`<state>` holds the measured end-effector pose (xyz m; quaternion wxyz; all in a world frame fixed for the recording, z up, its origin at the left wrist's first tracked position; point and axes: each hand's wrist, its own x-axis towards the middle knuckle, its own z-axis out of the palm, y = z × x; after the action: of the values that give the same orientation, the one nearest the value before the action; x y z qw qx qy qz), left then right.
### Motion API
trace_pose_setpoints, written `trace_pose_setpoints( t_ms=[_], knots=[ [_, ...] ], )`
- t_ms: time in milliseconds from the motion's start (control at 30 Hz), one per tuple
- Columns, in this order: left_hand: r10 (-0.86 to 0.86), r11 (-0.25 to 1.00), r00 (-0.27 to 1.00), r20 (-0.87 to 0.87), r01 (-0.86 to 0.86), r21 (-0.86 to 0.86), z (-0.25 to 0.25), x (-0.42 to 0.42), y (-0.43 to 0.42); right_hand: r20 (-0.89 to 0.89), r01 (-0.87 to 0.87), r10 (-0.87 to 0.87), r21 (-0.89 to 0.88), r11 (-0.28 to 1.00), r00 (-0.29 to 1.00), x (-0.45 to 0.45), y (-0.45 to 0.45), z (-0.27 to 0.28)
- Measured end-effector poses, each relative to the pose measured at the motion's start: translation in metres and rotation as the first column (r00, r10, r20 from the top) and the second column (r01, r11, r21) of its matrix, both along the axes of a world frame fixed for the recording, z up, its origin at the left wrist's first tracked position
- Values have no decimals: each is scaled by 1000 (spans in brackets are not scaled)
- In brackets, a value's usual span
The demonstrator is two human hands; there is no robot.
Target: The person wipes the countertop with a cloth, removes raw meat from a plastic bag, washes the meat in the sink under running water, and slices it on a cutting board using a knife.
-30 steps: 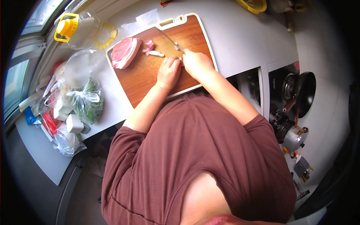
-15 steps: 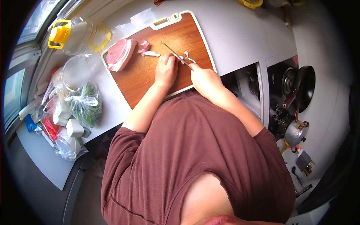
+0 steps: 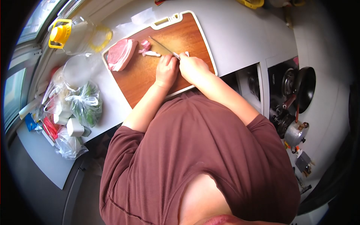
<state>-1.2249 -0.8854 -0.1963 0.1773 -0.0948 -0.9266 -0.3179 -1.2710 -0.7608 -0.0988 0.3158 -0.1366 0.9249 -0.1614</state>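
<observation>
A kitchen knife (image 3: 162,46) is in my right hand (image 3: 194,68), its fingers wrapped round the handle. Its blade points to the upper left, low over the cutting board (image 3: 140,84), just past the fingertips of my left hand (image 3: 166,70). That left hand rests on the board with its fingers curled and pressed down; whatever lies under them is hidden. A thick slab of raw pork (image 3: 120,54) with a pale fat edge lies at the board's left. Between slab and knife are a reddish meat scrap (image 3: 145,45) and a white fat strip (image 3: 151,53). Beside my right hand shows a small pale bit (image 3: 187,54).
A large clear jug with a yellow cap (image 3: 58,33) stands behind the board. Left of it are plastic bags, one with green vegetables (image 3: 88,107), and a white container (image 3: 75,127). On the right are a stove, a black pan (image 3: 305,89) and a metal pot (image 3: 296,133).
My right hand and the knife have moved left, toward my left hand, and now cover most of the pale bits there. My left hand is nearly unmoved.
</observation>
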Motion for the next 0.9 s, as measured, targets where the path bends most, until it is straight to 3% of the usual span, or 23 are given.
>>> trace_pose_setpoints(
  t_ms=[167, 267, 300, 367, 533, 667, 767, 900],
  knots=[
    [70, 997, 997, 21, -70, -27, -4, 0, 4, 35, -14, 12, 71, 997, 999, 3, 8, 11],
    [63, 998, 998, -4, -63, 5, -2, -2, 5, 29, 104, -105, 28, 994, 994, 11, 35, -3],
    [60, 998, 998, 3, -60, 31, -1, -1, 5, -24, 72, -71, 63, 995, 997, 10, 38, -2],
    [50, 996, 999, 18, -52, 79, 3, 1, 3, -63, 56, -58, -24, 998, 996, 14, 42, 4],
    [44, 999, 999, 14, -44, 9, 5, 5, -2, -110, -23, 9, -119, 993, 994, 28, 42, 9],
    [30, 999, 1000, -9, -30, -19, 1, 4, -4, -69, -41, 38, -43, 998, 997, 29, 41, 13],
    [17, 1000, 1000, -19, -17, -2, 0, 2, -4, 77, -8, 8, -5, 1000, 997, 18, 32, 24],
    [-14, 1000, 1000, 6, 14, 2, 0, 3, -3, 15, 0, -1, 27, 1000, 1000, -2, -3, 4]
  ],
)
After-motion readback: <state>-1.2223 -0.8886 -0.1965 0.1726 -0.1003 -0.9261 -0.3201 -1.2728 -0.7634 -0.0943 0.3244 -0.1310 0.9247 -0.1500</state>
